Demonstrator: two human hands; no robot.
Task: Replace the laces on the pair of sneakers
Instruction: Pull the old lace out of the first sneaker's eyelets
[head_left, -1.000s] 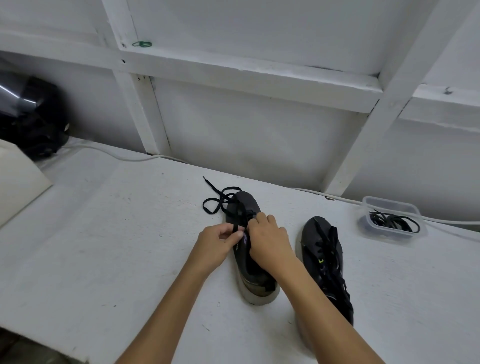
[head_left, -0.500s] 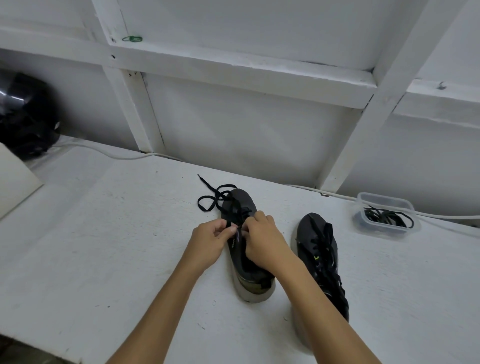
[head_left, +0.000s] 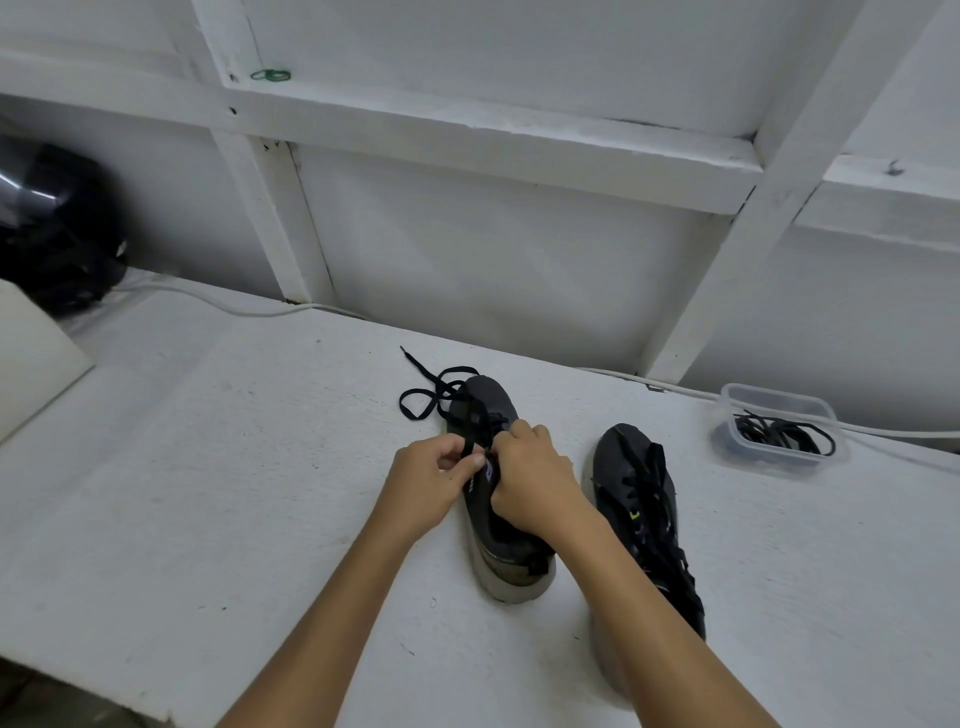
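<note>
Your left hand (head_left: 434, 475) pinches the lace (head_left: 470, 434) above the left shoe (head_left: 498, 499); your right hand (head_left: 530, 475) grips the eyelet area. Risk: loose lace near the surface's (head_left: 208, 493) far edge snags; a tug shifts the shoe.

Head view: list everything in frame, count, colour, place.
Sneakers: 2, dark grey; one mid-table under the hands, other to its right.
Lace: 1, black, trailing off the left sneaker's toe.
Tub: 1, clear, far right, black laces inside.
Cable: 1, white, along the wall.
Helmet: 1, black, far left.
Table: 1, white.
Hands: left pinches the lace; right grips the sneaker's upper.
</note>
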